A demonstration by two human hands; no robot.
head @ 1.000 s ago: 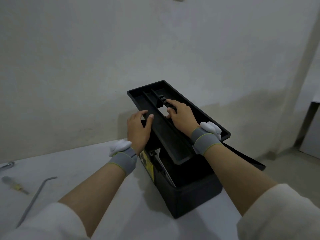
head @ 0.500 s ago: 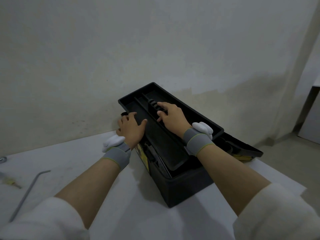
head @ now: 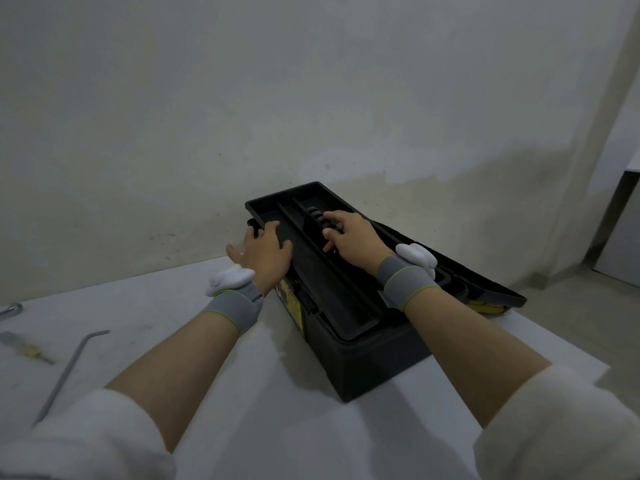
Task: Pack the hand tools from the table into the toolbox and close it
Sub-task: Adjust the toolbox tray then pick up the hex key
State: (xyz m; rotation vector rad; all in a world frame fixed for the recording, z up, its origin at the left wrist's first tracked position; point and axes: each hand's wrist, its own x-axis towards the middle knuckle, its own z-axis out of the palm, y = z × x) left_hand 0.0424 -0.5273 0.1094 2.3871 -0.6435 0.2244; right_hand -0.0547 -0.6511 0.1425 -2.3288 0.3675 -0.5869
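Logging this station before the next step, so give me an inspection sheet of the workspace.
Surface: white table, faint smudges, tools at its left end.
Job's things: black plastic toolbox open, lid swung back to the right; black lift-out tray sitting in its top. Long bent metal rod, yellow-handled screwdriver and a shiny metal tool at the frame edge lie unpacked.
Clutter: nothing seen.
Grips: left hand spread open on the tray's left rim; right hand at the tray's ribbed handle, fingers loose, whether closed on it cannot be told.
Cables: nothing seen.
Surroundings: bare pale wall; grey floor to the right.
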